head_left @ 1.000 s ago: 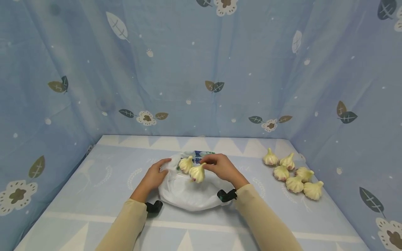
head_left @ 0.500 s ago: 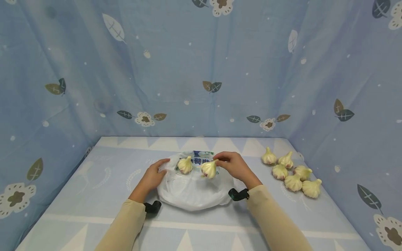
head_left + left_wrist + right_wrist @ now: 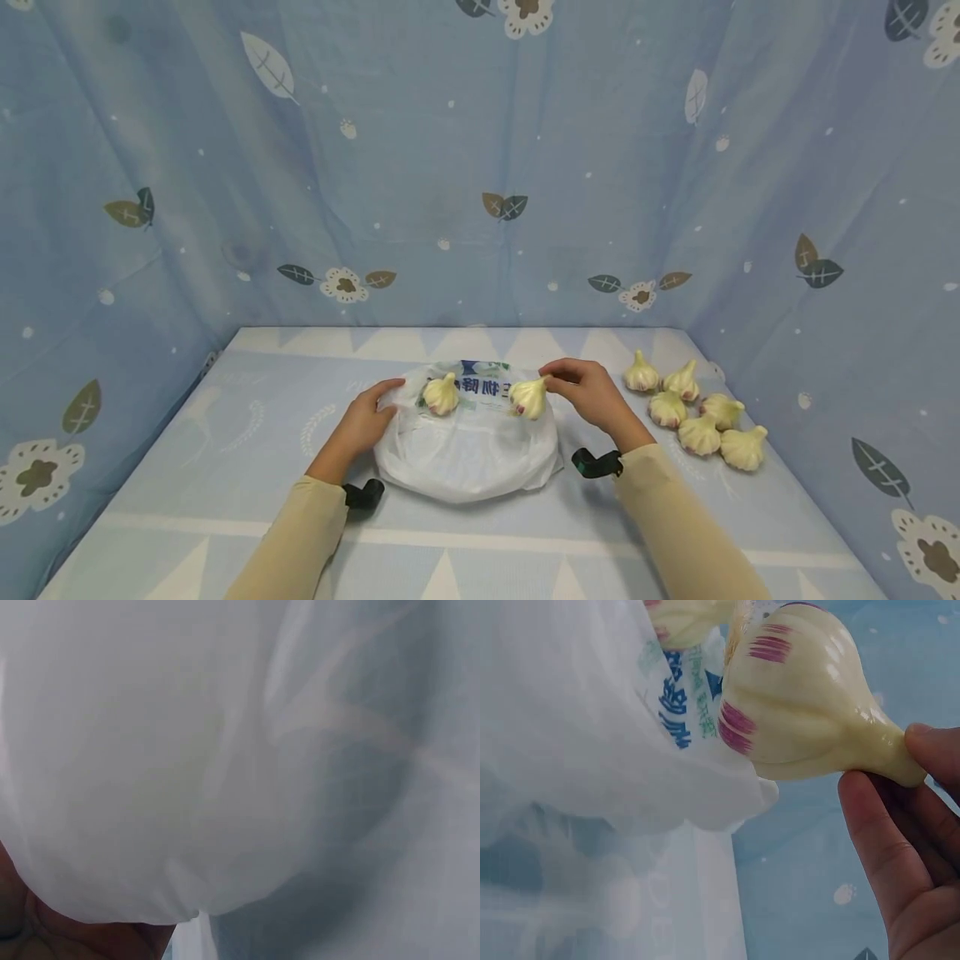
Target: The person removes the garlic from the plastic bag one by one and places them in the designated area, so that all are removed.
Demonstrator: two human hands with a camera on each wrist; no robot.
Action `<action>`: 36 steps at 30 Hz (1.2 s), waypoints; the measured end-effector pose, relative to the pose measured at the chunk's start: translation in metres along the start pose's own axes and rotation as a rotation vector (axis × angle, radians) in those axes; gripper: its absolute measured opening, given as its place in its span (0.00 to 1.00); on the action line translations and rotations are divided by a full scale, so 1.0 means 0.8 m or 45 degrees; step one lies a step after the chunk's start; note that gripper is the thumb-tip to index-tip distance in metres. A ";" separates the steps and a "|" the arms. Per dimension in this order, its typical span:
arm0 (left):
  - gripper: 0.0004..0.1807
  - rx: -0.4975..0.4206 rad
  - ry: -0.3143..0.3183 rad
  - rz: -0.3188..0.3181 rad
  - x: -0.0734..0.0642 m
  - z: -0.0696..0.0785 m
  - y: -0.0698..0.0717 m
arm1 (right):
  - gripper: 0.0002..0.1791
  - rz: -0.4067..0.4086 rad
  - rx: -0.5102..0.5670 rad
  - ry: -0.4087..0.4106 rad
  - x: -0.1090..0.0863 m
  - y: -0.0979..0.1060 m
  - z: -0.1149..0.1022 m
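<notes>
My right hand (image 3: 588,393) pinches a garlic bulb (image 3: 528,398) by its stem, between thumb and fingers. In the right wrist view this garlic bulb (image 3: 799,694) looks smooth and shiny, with purple streaks, and overlaps the rim of a white plastic bag (image 3: 615,772). The plastic bag (image 3: 465,467) lies spread open on the table, blue and green print showing at its far side. Another garlic bulb (image 3: 440,395) is inside its opening. My left hand (image 3: 367,421) holds the bag's left rim. In the left wrist view the bag (image 3: 150,750) hides most of that hand.
On the right side of the table (image 3: 225,467) sits a group of several garlic bulbs (image 3: 699,435). Patterned blue curtains (image 3: 420,167) stand behind the table and along both sides.
My right hand has moved right with the garlic bulb, from above the bag's middle to its right rim. The left hand stays at the left rim.
</notes>
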State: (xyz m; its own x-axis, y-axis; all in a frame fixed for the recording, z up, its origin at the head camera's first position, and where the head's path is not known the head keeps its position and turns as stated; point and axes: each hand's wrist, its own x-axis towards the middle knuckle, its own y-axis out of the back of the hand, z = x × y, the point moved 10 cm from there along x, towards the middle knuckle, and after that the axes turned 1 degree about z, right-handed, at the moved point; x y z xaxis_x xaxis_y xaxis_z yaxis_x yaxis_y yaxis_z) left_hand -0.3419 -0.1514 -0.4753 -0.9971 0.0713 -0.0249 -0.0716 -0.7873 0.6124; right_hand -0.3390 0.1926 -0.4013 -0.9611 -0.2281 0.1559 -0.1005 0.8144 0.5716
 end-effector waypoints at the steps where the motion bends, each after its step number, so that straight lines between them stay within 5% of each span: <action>1: 0.28 0.002 0.002 -0.001 0.000 0.000 0.000 | 0.17 0.002 0.011 -0.001 -0.001 0.002 0.002; 19: 0.28 0.029 0.006 -0.001 -0.003 0.004 0.001 | 0.16 0.137 0.092 0.010 -0.015 0.053 0.013; 36: 0.27 0.013 0.007 -0.010 0.002 0.000 0.000 | 0.21 0.198 -0.123 -0.110 -0.024 0.098 0.049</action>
State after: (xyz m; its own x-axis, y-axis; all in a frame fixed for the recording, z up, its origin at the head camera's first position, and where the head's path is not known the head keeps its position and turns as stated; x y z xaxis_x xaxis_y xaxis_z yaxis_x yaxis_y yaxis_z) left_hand -0.3436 -0.1510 -0.4751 -0.9967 0.0740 -0.0344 -0.0793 -0.7804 0.6203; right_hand -0.3386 0.2820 -0.3909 -0.9820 -0.0538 0.1811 0.0719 0.7801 0.6215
